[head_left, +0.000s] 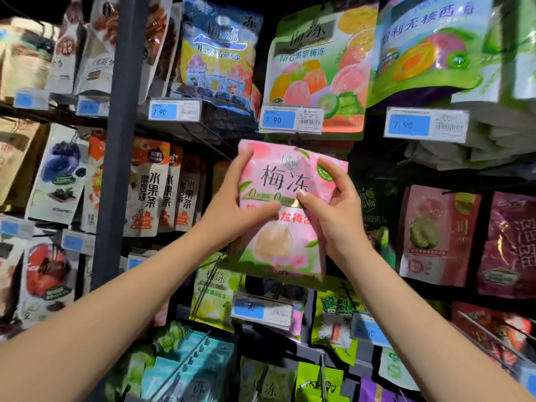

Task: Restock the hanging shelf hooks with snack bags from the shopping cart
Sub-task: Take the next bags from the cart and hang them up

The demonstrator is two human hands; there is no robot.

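A pink snack bag [285, 181] with a pale fruit picture is held up in front of the hanging shelf, at the middle of the head view. My left hand [232, 204] grips its left edge, thumb across the front. My right hand [333, 210] grips its right edge, thumb on the front and fingers curled over the side. The bag's top sits just under the white price tag [291, 119] of the fruit-print bag [316, 71] row above. The hook behind the pink bag is hidden, and the shopping cart is out of view.
Rows of hanging snack bags fill the wall: a blue bag [217, 53] upper middle, green bags [435, 44] upper right, white-orange bags [150, 187] left, pink and maroon bags [435, 236] right. A dark upright post [119, 140] stands left. Bare wire hooks [487, 335] jut out lower right.
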